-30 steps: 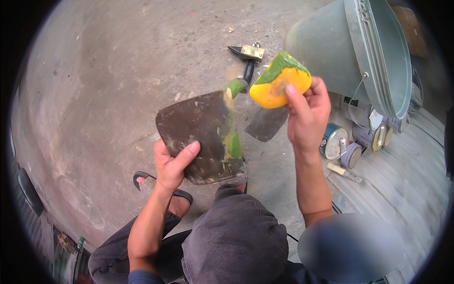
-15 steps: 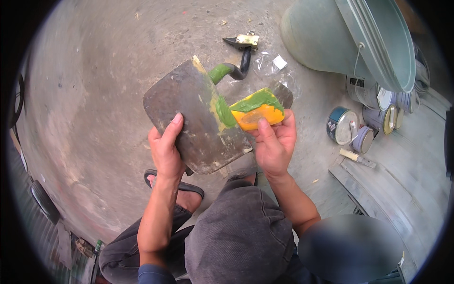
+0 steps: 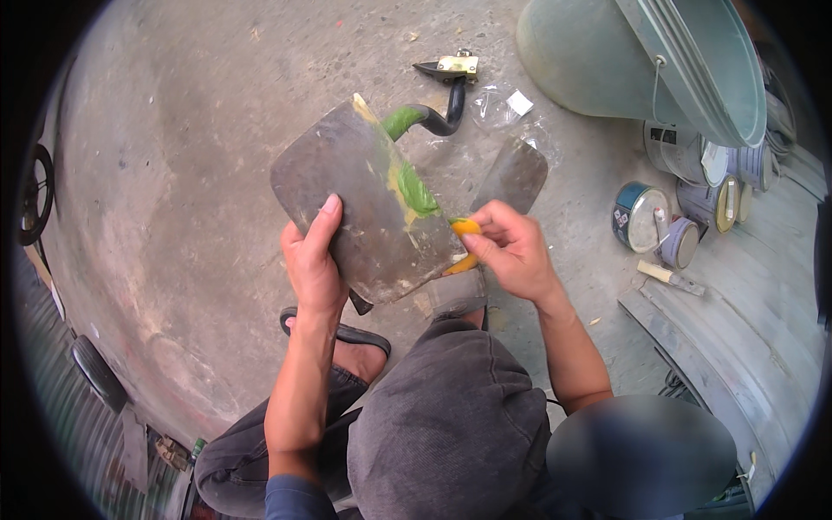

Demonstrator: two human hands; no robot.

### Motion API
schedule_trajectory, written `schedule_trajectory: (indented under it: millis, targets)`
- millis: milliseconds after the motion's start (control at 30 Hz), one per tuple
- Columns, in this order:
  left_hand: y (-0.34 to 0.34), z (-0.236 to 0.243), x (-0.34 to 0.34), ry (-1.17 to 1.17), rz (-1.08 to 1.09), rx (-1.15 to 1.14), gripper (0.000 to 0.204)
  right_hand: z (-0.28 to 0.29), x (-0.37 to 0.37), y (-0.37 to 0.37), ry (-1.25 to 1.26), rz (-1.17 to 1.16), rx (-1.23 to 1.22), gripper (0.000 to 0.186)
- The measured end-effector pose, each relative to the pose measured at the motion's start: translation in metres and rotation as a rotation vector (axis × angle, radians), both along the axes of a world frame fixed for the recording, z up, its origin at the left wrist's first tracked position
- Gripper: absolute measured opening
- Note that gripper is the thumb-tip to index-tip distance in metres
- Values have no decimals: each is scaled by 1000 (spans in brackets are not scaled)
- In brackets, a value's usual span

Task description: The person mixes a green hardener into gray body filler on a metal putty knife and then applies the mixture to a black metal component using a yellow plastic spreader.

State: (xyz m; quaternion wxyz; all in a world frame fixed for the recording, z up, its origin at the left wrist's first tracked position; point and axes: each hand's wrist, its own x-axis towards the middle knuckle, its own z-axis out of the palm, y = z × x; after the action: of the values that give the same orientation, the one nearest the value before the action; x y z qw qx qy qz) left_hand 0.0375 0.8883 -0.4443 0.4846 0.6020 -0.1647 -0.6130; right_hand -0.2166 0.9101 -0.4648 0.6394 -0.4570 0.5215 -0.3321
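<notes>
My left hand grips the near left edge of a flat, brownish-grey panel, its thumb on top and the other fingers hidden underneath. Along the panel's right side lies a smear of green putty over a pale yellowish strip. My right hand pinches a yellow putty spreader, turned steeply at the panel's right edge; whether it touches the edge I cannot tell. Some green shows on the spreader's upper end. From behind the panel's far edge comes a bent black tube, partly coated green; any join is hidden.
A metal-and-black fitting sits at the tube's far end. Clear plastic wrap and a loose dark plate lie on the floor. To the right are a large pale bucket, several paint cans and a brush.
My right hand has turned the spreader from lying flat, its green-covered face showing, to nearly edge-on, and moved it off the putty to the panel's edge. The loose dark plate is more exposed.
</notes>
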Motion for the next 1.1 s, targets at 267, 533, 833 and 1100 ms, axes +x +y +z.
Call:
schedule_trajectory:
  millis: [267,533,833,1100]
  targets:
    - [12,-13,-3,-245,-104,-186,31,41,24,-23,51,-500,-130,13]
    - [25,-16,-28,-351,-80,-392,27,26,61,-20,-47,-483,-36,14]
    - [16,-33,-18,-644,-314,-681,27,34,54,-30,-244,-537,123,15]
    - [18,-39,-15,-942,-415,-731,24,20,18,-46,-546,-508,266,18]
